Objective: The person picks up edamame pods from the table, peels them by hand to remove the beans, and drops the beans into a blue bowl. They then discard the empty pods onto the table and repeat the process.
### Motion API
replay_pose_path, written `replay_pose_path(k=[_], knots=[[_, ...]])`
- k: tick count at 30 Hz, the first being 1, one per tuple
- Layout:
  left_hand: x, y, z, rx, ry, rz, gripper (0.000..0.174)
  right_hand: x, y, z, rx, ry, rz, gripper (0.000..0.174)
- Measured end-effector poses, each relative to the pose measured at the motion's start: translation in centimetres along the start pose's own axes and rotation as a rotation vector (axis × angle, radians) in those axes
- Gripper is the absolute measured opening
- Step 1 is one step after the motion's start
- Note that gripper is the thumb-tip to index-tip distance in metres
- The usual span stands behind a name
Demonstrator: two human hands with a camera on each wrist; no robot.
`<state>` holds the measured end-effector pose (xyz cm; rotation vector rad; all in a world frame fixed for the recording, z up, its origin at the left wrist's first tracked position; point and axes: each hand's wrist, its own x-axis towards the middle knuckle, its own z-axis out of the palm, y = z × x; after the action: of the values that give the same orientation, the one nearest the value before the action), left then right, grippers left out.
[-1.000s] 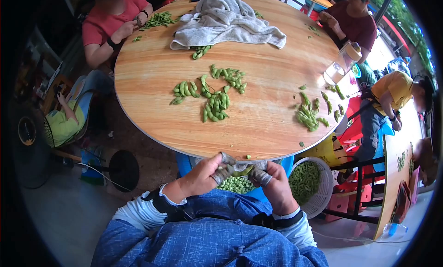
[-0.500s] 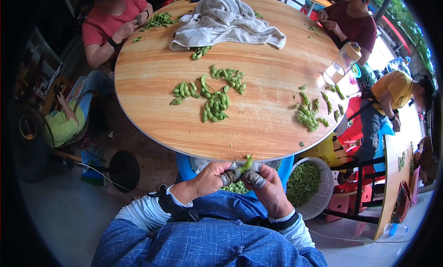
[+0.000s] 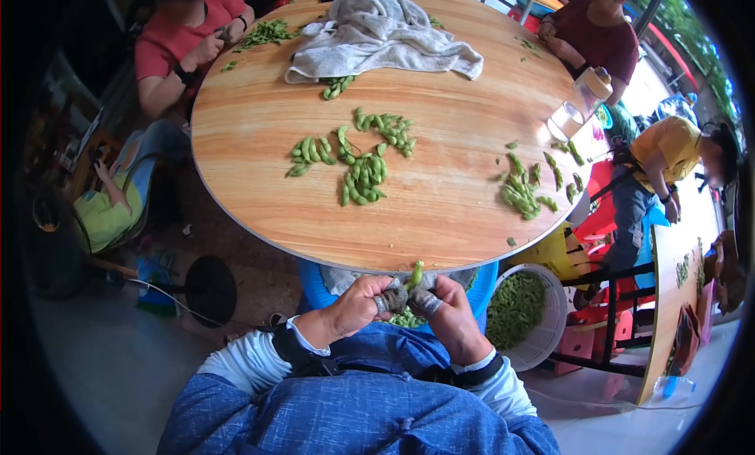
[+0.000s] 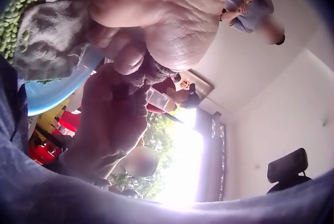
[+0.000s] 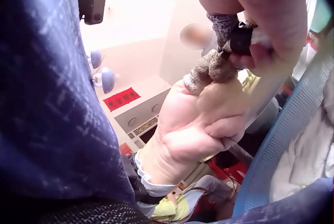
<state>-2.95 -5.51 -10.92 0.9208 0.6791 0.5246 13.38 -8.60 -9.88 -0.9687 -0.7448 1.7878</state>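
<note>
A green soybean pod (image 3: 417, 274) stands nearly upright between both hands, just off the table's near edge. My left hand (image 3: 352, 307) and right hand (image 3: 458, 320) pinch it at its lower end, thumbs side by side. Grey cloth finger covers (image 3: 425, 301) wrap the thumbs and some fingertips. Under the hands, a blue basin (image 3: 313, 288) holds shelled beans (image 3: 406, 320) and a greyish cloth (image 4: 49, 38). Both wrist views show the hands meeting, their fingers hiding the pod.
On the round wooden table (image 3: 283, 219) lie pod piles (image 3: 363, 178), more pods (image 3: 519, 194), a crumpled towel (image 3: 377, 42) and a clear bottle (image 3: 578, 109). A white basket (image 3: 557, 317) of pods stands right of the basin. Other people sit around.
The hands have come closer together, and the pod between them has turned from lying sideways to pointing upward. Over the last half second it has shifted slightly left in view.
</note>
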Motion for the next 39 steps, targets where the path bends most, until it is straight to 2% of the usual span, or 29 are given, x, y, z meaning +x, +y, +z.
replay_pose_path(k=[2,5,8,11,14,17,20,23,26,29,32,34,35,37,39], knots=[[0.4,-1.2,-1.0,0.150,0.005,0.045,0.008,0.4,0.5,-0.5,-0.018,-0.010,0.023,0.016],[-0.4,0.9,0.2,1.299,0.239,0.356,0.017,0.4,0.8,-0.8,0.017,0.004,0.035,0.016],[-0.8,1.7,0.5,1.449,0.208,0.515,0.029,0.2,0.6,-0.4,0.008,-0.003,-0.046,0.017],[-0.2,1.5,0.3,1.220,0.192,0.678,0.032,0.2,1.3,-0.3,0.005,-0.036,-0.168,0.018],[0.5,0.4,0.3,0.947,0.204,0.687,0.033,0.2,1.2,-0.3,-0.039,-0.052,-0.271,0.019],[0.5,0.4,0.6,0.446,0.191,0.409,0.029,-0.1,0.9,0.0,-0.137,-0.054,-0.322,0.018],[0.1,1.6,0.0,0.297,0.053,0.097,0.022,0.0,1.0,-0.3,-0.239,-0.052,-0.332,0.017],[-0.1,1.6,0.5,0.480,0.036,0.244,0.018,-0.1,1.0,-0.8,-0.305,-0.052,-0.252,0.015],[-0.1,0.9,0.1,0.525,0.050,0.133,0.021,0.0,1.4,-1.2,-0.437,-0.048,-0.192,0.014],[0.7,-1.8,-0.9,0.534,0.078,0.148,0.022,-0.6,1.0,-0.7,-0.594,-0.004,-0.212,0.016],[1.2,-3.8,-0.9,0.601,0.103,0.243,0.021,-0.9,1.4,-1.6,-0.678,0.073,-0.264,0.017],[0.3,-0.7,-0.3,1.056,-0.087,-0.018,0.020,-1.6,0.0,-3.5,-0.972,0.244,-0.289,0.013],[-0.1,-0.7,-0.6,1.090,-0.116,0.142,0.021,-2.3,-1.4,-4.7,-1.120,0.351,-0.277,0.013],[-0.7,-1.0,-1.2,1.174,-0.141,0.431,0.028,-3.2,-3.3,-6.4,-1.233,0.619,-0.272,0.017],[-1.3,0.6,-1.3,1.104,-0.109,0.465,0.026,-3.6,-4.7,-6.5,-1.331,0.656,-0.337,0.018]])
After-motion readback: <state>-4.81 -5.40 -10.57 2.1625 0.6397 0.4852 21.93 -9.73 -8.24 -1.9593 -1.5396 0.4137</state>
